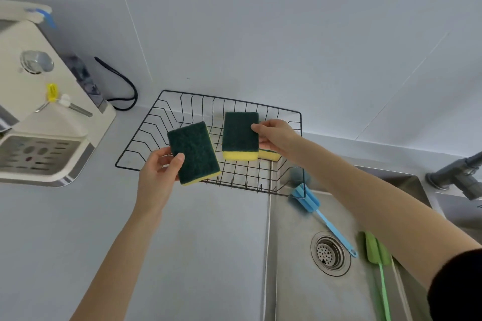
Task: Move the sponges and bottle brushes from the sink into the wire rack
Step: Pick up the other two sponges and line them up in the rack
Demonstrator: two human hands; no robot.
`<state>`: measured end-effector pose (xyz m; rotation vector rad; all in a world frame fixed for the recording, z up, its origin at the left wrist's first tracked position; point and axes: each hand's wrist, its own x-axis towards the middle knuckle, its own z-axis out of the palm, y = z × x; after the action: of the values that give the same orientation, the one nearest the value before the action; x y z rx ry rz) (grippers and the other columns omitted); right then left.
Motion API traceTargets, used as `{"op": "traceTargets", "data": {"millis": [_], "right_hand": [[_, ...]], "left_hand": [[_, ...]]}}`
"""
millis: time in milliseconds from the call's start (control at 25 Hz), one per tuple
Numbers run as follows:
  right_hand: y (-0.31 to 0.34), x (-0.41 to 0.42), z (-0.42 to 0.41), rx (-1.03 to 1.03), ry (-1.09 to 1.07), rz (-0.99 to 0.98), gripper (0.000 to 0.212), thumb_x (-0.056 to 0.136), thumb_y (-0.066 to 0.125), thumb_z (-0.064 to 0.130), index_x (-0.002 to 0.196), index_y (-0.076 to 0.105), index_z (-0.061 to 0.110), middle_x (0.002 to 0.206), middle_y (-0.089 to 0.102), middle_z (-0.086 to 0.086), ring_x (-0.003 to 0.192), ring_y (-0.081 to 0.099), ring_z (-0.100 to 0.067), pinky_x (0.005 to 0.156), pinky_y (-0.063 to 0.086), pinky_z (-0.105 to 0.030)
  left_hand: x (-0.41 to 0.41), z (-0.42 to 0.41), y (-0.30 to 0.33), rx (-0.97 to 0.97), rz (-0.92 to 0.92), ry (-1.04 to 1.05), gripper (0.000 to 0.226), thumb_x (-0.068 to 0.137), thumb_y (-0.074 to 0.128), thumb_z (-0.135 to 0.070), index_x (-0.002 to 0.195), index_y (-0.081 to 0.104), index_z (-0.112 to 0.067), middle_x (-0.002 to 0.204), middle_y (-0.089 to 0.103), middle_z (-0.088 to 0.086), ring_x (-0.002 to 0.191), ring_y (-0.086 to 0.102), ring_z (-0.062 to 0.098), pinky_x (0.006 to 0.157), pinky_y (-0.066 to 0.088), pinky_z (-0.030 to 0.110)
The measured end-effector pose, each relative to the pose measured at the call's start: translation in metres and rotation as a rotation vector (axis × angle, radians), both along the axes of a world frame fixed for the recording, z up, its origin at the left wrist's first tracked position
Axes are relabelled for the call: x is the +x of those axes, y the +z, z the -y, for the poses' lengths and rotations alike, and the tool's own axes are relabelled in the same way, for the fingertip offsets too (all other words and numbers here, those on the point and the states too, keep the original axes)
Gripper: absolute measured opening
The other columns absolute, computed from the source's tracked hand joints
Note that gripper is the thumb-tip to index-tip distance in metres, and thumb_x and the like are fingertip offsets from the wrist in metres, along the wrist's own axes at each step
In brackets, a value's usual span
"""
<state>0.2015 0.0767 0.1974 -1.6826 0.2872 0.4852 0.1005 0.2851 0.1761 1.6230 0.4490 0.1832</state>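
A black wire rack [167,101] stands on the counter left of the sink [294,281]. My left hand [156,174] grips a green-and-yellow sponge [194,151] over the rack's front edge. My right hand [276,138] holds a second such sponge [240,133] above the rack's middle. The yellow edge of a third sponge [270,155] shows under my right hand; whether it lies in the rack or is held I cannot tell. In the sink lie a blue bottle brush [323,219] beside the drain and a green bottle brush [377,250] under my right forearm.
A cream water dispenser [39,112] with a drip tray stands at the left, its black cable [125,86] running behind the rack. A grey faucet [459,174] sits at the right edge. The drain strainer [330,254] lies in the sink floor. Grey wall panels rise behind.
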Motion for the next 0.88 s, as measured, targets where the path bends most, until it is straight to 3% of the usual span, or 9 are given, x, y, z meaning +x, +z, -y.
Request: {"op": "traceTargets", "data": {"millis": [80, 160, 320, 400, 520, 720, 880], "right_hand": [[-0.005, 0.017, -0.018, -0.046, 0.023, -0.014, 0.010, 0.093, 0.054, 0.014, 0.083, 0.052, 0.011, 0.091, 0.064, -0.008, 0.085, 0.062, -0.017, 0.080, 0.053, -0.026], [-0.014, 0.034, -0.037, -0.112, 0.050, -0.015, 0.011, 0.091, 0.057, 0.017, 0.095, 0.054, 0.007, 0.104, 0.065, -0.017, 0.088, 0.059, -0.018, 0.080, 0.054, -0.027], [-0.033, 0.064, -0.064, -0.213, 0.079, -0.025, 0.038, 0.089, 0.061, 0.021, 0.120, 0.051, 0.002, 0.075, 0.053, -0.003, 0.065, 0.053, -0.010, 0.071, 0.053, -0.022], [-0.042, 0.077, -0.072, -0.240, 0.079, -0.047, 0.038, 0.089, 0.061, 0.021, 0.120, 0.051, 0.002, 0.075, 0.052, -0.003, 0.064, 0.053, -0.010, 0.072, 0.054, -0.024], [-0.051, 0.091, -0.079, -0.290, 0.082, -0.057, 0.035, 0.089, 0.060, 0.019, 0.118, 0.052, 0.001, 0.079, 0.053, -0.005, 0.063, 0.054, -0.011, 0.071, 0.055, -0.024], [-0.051, 0.090, -0.083, -0.405, 0.134, -0.031, 0.027, 0.091, 0.058, 0.016, 0.112, 0.048, 0.002, 0.115, 0.061, -0.021, 0.086, 0.063, -0.024, 0.072, 0.054, -0.027], [-0.050, 0.087, -0.076, -0.640, 0.224, 0.081, 0.034, 0.091, 0.052, 0.012, 0.121, 0.043, -0.002, 0.105, 0.057, -0.019, 0.085, 0.057, -0.025, 0.077, 0.054, -0.030]], "left_hand": [[0.008, -0.008, -0.001, 0.000, 0.002, 0.021, 0.016, 0.089, 0.053, -0.015, 0.105, 0.050, -0.017, 0.103, 0.057, 0.009, 0.088, 0.057, 0.021, 0.069, 0.047, 0.021], [0.018, -0.017, -0.004, 0.007, -0.011, 0.034, 0.020, 0.089, 0.053, -0.016, 0.109, 0.051, -0.016, 0.104, 0.056, 0.008, 0.089, 0.057, 0.022, 0.064, 0.044, 0.020], [0.038, -0.030, -0.009, 0.025, -0.038, 0.044, 0.018, 0.090, 0.052, -0.017, 0.107, 0.050, -0.017, 0.104, 0.057, 0.006, 0.094, 0.057, 0.025, 0.056, 0.049, 0.016], [0.044, -0.034, -0.011, 0.024, -0.042, 0.051, 0.015, 0.090, 0.052, -0.017, 0.104, 0.049, -0.018, 0.100, 0.058, 0.005, 0.090, 0.058, 0.024, 0.049, 0.049, 0.004], [0.051, -0.037, -0.016, 0.007, -0.035, 0.045, 0.015, 0.089, 0.053, -0.017, 0.104, 0.049, -0.018, 0.087, 0.058, -0.006, 0.079, 0.058, 0.015, 0.046, 0.045, 0.000], [0.052, -0.035, -0.022, -0.003, -0.048, 0.021, 0.014, 0.090, 0.052, -0.017, 0.104, 0.049, -0.019, 0.086, 0.057, -0.010, 0.077, 0.057, 0.007, 0.047, 0.046, 0.000], [0.053, -0.036, -0.023, -0.009, -0.043, 0.031, 0.015, 0.089, 0.053, -0.017, 0.104, 0.049, -0.018, 0.087, 0.057, -0.009, 0.081, 0.058, 0.013, 0.048, 0.048, 0.001]]}}
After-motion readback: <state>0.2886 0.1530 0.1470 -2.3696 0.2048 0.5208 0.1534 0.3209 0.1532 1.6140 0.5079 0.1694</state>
